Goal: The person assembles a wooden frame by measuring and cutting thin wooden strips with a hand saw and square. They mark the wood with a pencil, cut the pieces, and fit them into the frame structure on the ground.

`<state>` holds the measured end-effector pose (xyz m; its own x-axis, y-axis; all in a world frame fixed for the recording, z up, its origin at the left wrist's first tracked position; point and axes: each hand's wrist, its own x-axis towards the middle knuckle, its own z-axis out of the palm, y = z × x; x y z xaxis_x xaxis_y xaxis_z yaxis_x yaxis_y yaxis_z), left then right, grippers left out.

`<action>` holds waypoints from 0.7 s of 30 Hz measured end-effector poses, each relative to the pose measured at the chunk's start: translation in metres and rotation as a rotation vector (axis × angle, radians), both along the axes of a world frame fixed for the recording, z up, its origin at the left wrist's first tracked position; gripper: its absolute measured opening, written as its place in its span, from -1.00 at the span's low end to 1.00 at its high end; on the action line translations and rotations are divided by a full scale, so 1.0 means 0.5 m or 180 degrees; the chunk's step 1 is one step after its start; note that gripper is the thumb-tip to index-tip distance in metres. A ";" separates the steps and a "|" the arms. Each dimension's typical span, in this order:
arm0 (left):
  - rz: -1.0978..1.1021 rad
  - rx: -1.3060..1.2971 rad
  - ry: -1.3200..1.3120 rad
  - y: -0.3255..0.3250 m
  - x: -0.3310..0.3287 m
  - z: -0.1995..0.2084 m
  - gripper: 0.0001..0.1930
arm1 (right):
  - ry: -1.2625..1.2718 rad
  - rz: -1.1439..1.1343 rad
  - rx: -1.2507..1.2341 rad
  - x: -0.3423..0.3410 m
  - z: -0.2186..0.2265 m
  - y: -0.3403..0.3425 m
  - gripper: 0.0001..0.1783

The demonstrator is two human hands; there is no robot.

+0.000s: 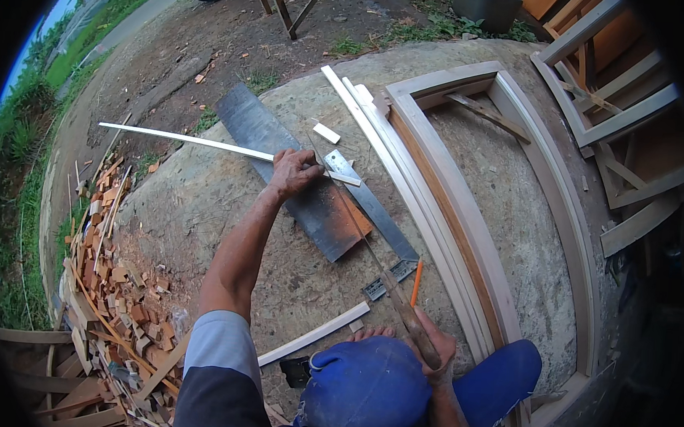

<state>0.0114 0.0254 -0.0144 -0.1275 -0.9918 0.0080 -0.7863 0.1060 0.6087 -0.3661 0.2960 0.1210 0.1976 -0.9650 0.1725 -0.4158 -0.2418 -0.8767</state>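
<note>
Off to the left of the left hand lay a heap of wood scraps [129, 280], spilling along the edge of the stone slab [166, 213]. A thin white strip [208, 142] stretched out leftward from that hand, its short end poking out just to the right of the fingers. Under the strip and the hand was a dark board [323, 213], angled across the slab. The left hand [296, 173] was closed over the strip, gripping it against the board. Well below that hand, toward the person, lay another white strip [314, 334]; a small white block [326, 133] sat just beyond its fingers. A saw [408, 315] reached up from the right hand, its blade crossing the held strip right beside the left hand; how deep it had cut was too small to tell. A metal square [380, 215] and an orange pencil [417, 282] lay ahead of the right hand. The right hand [437, 343] was wrapped around the saw's wooden handle. Beyond it, to the right, were long white lengths [408, 190] and a large wooden frame [454, 180].
</note>
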 end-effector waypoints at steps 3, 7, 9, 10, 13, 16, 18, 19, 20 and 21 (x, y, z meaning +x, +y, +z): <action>-0.0020 0.0042 -0.0059 -0.001 0.000 0.004 -0.71 | -0.0136 -0.0005 0.0406 0.011 -0.003 -0.017 -0.39; 0.0004 0.0037 0.0014 -0.004 0.000 0.006 -0.71 | 0.0005 0.0056 0.0216 -0.001 0.006 -0.008 -0.40; 0.0059 0.0237 0.0002 -0.003 0.001 0.006 -0.71 | 0.0032 0.0045 0.0188 -0.015 0.016 0.011 -0.40; 0.0032 0.0183 0.0038 -0.002 0.001 0.006 -0.71 | 0.0094 0.0034 0.0074 -0.021 0.018 0.016 -0.40; 0.0001 0.0162 0.0086 -0.001 0.000 0.004 -0.71 | 0.0019 0.0031 0.0027 -0.022 0.019 0.016 -0.39; 0.0044 0.0172 0.0062 -0.001 -0.001 0.003 -0.71 | -0.0123 0.0045 0.0200 0.008 0.004 -0.021 -0.38; 0.0051 0.0192 0.0014 -0.002 0.000 0.003 -0.71 | -0.0299 0.0073 0.0409 0.031 -0.008 -0.054 -0.39; 0.0030 0.0140 -0.0012 -0.002 0.000 0.003 -0.71 | -0.0290 0.0096 0.0382 0.038 -0.012 -0.064 -0.39; 0.0007 0.0102 -0.0044 -0.003 0.001 0.003 -0.71 | -0.0291 0.0110 0.0402 0.042 -0.014 -0.070 -0.39; -0.0001 0.0092 -0.0112 -0.004 0.002 0.001 -0.71 | -0.0271 0.0093 0.0564 0.042 -0.014 -0.069 -0.39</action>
<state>0.0124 0.0234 -0.0137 -0.1274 -0.9915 -0.0250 -0.8072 0.0891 0.5835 -0.3454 0.2613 0.1139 0.2178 -0.9758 0.0178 -0.3334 -0.0915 -0.9383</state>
